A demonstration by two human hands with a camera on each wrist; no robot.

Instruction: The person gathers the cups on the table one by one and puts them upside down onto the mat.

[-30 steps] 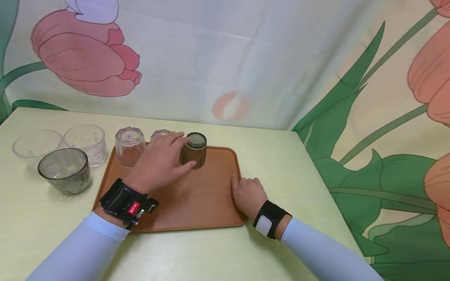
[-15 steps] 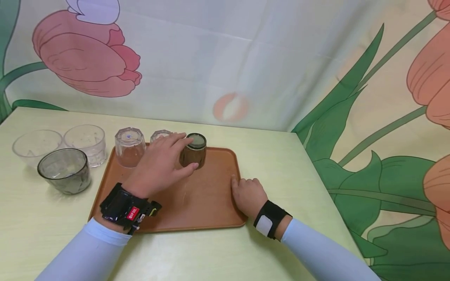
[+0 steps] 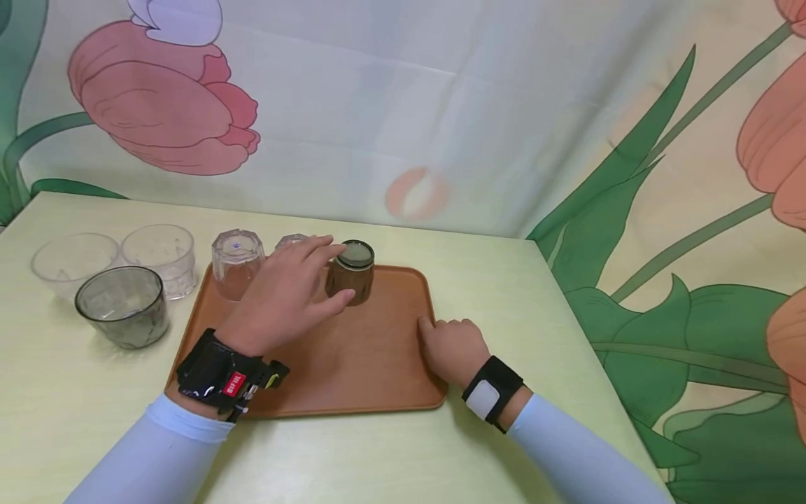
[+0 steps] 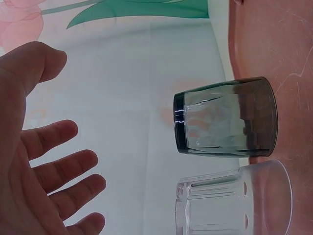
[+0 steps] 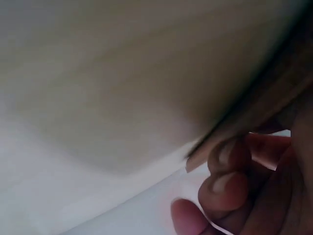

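A: OK, L hand [image 3: 283,297] is over the tray [image 3: 371,357], fingers spread, thumb well off from them. Holding anything?

B: Nope, nothing in it. Smoky glass [image 3: 350,280] looks framed btwn thumb and index in the head view, but the L wrist cam shows a clear gap: no contact.

A: And the glass's pos.?

B: Upside-dn on the tray, near the far edge, just beside the L fingertips. It's well apart from the R hand [image 3: 456,350], farther off and to that hand's left.

A: R hand, pls?

B: At the tray's right edge, fingers curled, gripping the rim. R wrist cam's dark and blurry, but the bent fingers show right up against the edge.

A: Neighbours?

B: Clear glass [image 4: 210,208] next to the smoky one, mostly behind the L hand in the head view. Then an octagonal-based glass [image 3: 234,269] at the far left corner, also upside-dn.

A: Off-tray, left side?

B: Three upright on the table [image 3: 504,308]: grey cup [image 3: 122,318] nearest, w/ a wide clear cup [image 3: 69,262] and a ribbed clear cup [image 3: 166,262] behind.
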